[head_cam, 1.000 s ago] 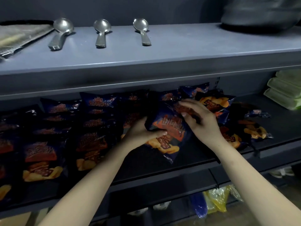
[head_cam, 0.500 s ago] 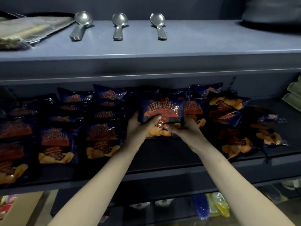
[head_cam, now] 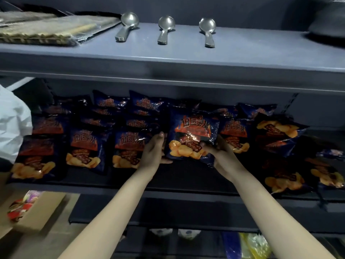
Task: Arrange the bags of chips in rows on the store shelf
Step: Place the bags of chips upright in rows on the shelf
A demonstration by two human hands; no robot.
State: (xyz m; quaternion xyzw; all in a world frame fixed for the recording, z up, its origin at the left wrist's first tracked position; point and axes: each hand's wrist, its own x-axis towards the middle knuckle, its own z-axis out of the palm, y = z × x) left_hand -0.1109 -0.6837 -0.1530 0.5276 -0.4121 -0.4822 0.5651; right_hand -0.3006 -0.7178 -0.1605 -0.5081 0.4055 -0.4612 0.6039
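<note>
Dark blue bags of chips with orange print cover the middle shelf (head_cam: 186, 192). At the centre I hold one bag of chips (head_cam: 194, 135) upright, its front facing me. My left hand (head_cam: 154, 152) holds its lower left edge, fingers up along the side and thumb under the bottom. My right hand (head_cam: 223, 157) pinches its lower right corner, thumb on the front. Left of it, bags lie in neat overlapping rows (head_cam: 84, 146). To the right, loose bags (head_cam: 278, 135) lie at odd angles.
The upper shelf (head_cam: 186, 58) overhangs the bags and carries three metal spoons (head_cam: 166, 27), wrapped mats (head_cam: 46, 28) and a dark pan (head_cam: 328, 23). A white plastic bag (head_cam: 13, 124) hangs at left. A cardboard box (head_cam: 39, 212) sits on the floor, lower left.
The bag was tilted low over the shelf's front a second ago. Both hands have turned it upright and carried it back, next to the rows on the left.
</note>
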